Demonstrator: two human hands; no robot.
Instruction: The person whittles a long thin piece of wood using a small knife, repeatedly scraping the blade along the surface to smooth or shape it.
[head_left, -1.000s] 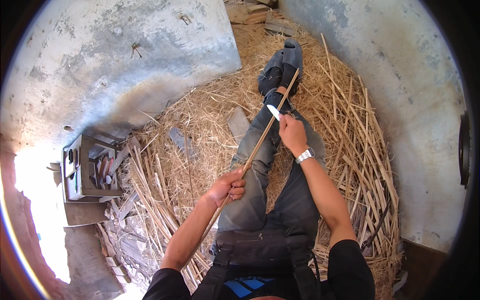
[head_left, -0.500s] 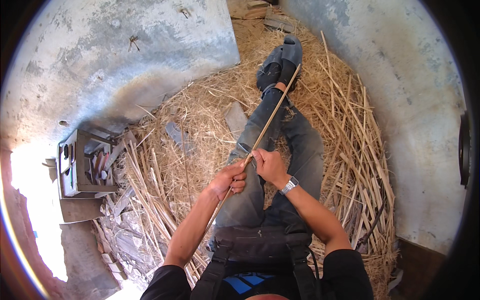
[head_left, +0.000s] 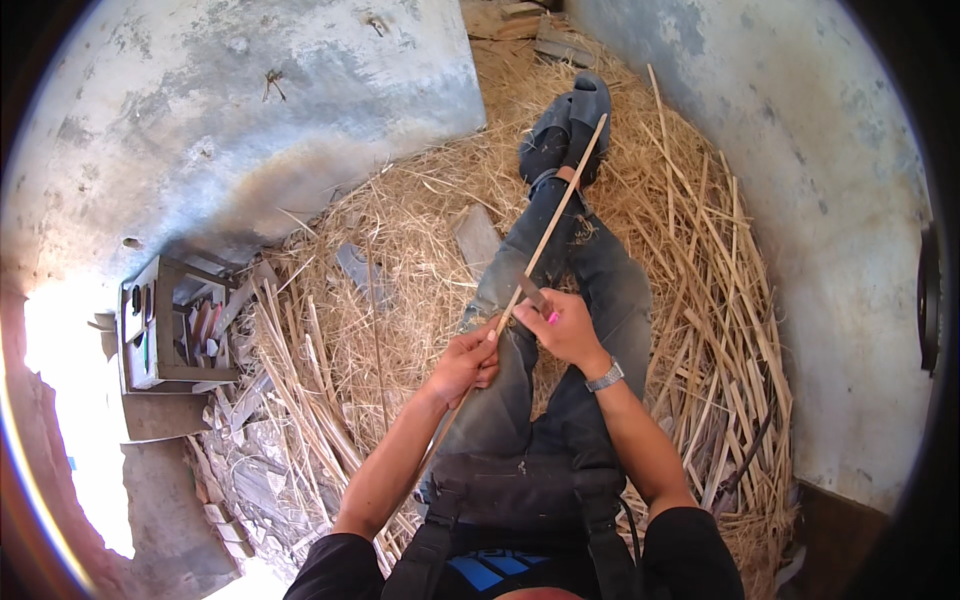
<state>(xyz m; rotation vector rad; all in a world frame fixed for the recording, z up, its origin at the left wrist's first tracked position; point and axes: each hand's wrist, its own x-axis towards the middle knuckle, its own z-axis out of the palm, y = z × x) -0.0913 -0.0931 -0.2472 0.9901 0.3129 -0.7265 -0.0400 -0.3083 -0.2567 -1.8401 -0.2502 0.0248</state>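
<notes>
A long, thin strip of split wood or cane (head_left: 553, 222) runs diagonally over my crossed legs, from beside my left forearm up to my shoes. My left hand (head_left: 466, 362) is closed round it near its middle. In my right hand (head_left: 568, 330), just to the right of the strip, is a knife (head_left: 533, 292) with a short dark blade and a bit of pink at the grip. The blade points up and left, close against the strip; whether it touches cannot be made out. My fingers hide most of the knife's handle.
Pale shavings (head_left: 410, 220) cover the floor around my legs. Many loose strips (head_left: 715, 330) lie in a heap on the right, and another bundle (head_left: 305, 370) on the left. A small wooden stool-like box (head_left: 180, 325) holding small items stands left, by the worn wall (head_left: 330, 90).
My right hand has shifted slightly right and turned, so the knife blade now shows more plainly above it. My left hand keeps its hold on the strip, which has hardly moved.
</notes>
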